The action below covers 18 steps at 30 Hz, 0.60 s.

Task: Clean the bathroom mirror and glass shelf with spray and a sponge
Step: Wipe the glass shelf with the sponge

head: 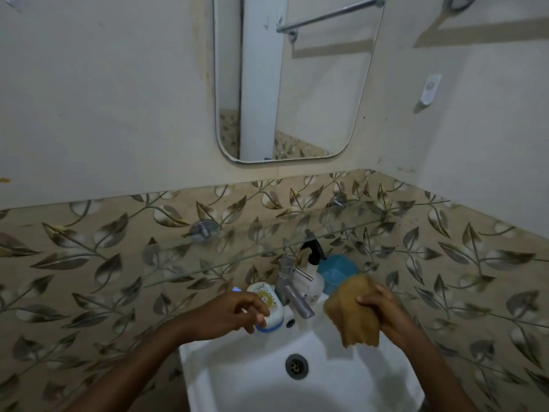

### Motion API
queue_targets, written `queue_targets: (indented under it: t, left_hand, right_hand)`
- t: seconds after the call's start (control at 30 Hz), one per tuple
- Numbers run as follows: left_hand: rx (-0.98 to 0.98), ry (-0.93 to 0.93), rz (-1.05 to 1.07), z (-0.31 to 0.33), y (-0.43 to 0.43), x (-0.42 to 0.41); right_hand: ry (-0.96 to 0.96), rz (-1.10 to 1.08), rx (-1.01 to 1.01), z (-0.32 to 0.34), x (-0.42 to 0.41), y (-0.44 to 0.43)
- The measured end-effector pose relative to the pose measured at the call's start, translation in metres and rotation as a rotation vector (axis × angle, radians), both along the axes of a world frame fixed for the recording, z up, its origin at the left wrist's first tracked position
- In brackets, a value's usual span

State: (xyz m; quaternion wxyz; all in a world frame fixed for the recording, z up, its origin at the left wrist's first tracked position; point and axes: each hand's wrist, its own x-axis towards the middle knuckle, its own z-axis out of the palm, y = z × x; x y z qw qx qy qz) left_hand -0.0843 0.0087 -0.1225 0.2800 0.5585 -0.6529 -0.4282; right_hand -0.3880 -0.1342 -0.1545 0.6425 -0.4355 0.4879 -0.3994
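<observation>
Right hand (pixel 383 313) grips sponge (pixel 350 312), long axis seemingly vertical.

home bathroom, small, dim. evidence: white ceramic washbasin (pixel 341 391) with round metal drain (pixel 296 366); chrome single-lever tap (pixel 292 288) at basin rear; rounded-corner rectangular wall mirror (pixel 297 84) above; clear glass shelf (pixel 252 251) on chrome brackets; beige wall tiles with leaf print (pixel 104 248); chrome towel rail (pixel 329 14) reflected in mirror; black-pump soap bottle (pixel 312 263) behind tap.
</observation>
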Motion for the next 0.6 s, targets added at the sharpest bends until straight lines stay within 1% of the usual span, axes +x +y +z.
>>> queue_targets:
  t: [0.07,0.13,0.2,0.3,0.37,0.4,0.53,0.6]
  left_hand:
    - [-0.02,0.052,0.044,-0.012,-0.009,-0.001]
    - [-0.084,0.095,0.097,-0.028,-0.02,-0.003]
    - [-0.176,0.077,0.175,-0.043,-0.03,-0.005]
    - [-0.272,0.091,0.306,-0.066,-0.049,-0.004]
    - [-0.305,0.127,0.364,-0.075,-0.066,-0.002]
    - [-0.304,0.149,0.381,-0.08,-0.071,-0.002]
    - [-0.308,0.214,0.421,-0.097,-0.094,0.006]
    - [-0.329,0.221,0.431,-0.103,-0.097,0.008]
  right_hand:
    - [0.067,-0.082,-0.056,-0.005,-0.005,-0.019]
    - [0.112,-0.155,-0.114,-0.009,0.0,-0.042]
    - [0.13,-0.202,-0.17,-0.009,0.01,-0.069]
    - [0.138,-0.197,-0.196,-0.014,0.026,-0.118]
    - [0.145,-0.135,-0.198,-0.022,0.036,-0.153]
    - [0.186,-0.103,-0.204,-0.028,0.041,-0.164]
    - [0.533,-0.028,-0.324,-0.059,0.054,-0.195]
    - [0.656,-0.031,-0.387,-0.072,0.057,-0.203]
